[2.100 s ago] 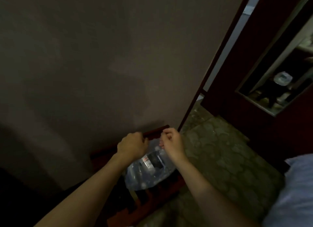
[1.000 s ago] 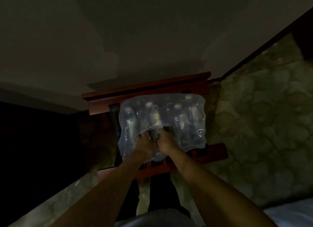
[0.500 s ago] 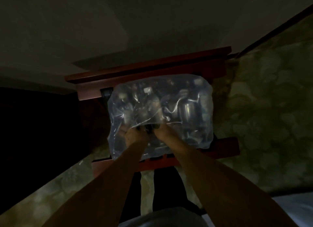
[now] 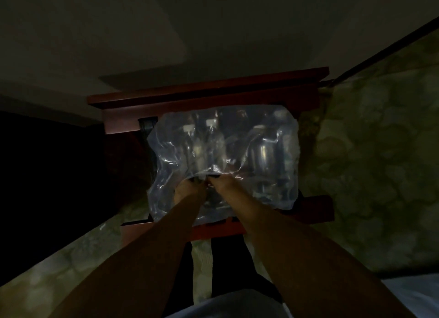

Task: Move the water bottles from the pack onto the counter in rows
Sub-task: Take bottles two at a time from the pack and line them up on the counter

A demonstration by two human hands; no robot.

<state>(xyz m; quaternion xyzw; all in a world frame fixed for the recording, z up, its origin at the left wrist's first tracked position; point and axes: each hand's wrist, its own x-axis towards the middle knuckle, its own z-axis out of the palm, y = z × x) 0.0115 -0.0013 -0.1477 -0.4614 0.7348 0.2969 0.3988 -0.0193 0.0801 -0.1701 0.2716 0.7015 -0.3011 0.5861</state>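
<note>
Bottles (image 4: 263,151), shrink-wrapped in a clear pack (image 4: 280,194), sit mid-frame on a red-brown wooden stand (image 4: 213,89). Dim light, detail poor. Nearest, bottom of frame: grey clothing edge, then two bare forearms reaching up toward the pack. Left hand (image 4: 187,191) and right hand (image 4: 225,183) meet at the pack's near-centre edge, almost touching each other. Both sets of fingers curled in, pinching the plastic film at a bunched crease; fingertips dark, hard to count. Film pulled up and wrinkled where pinched, wrap not visibly open. White caps (image 4: 210,122) show through the film toward the far side of the pack. Stand's near rail runs under the wrists, far rail behind the pack. Patterned greenish floor (image 4: 370,165) on right and lower left. Plain wall (image 4: 213,28) across the top. Black area at left.
</note>
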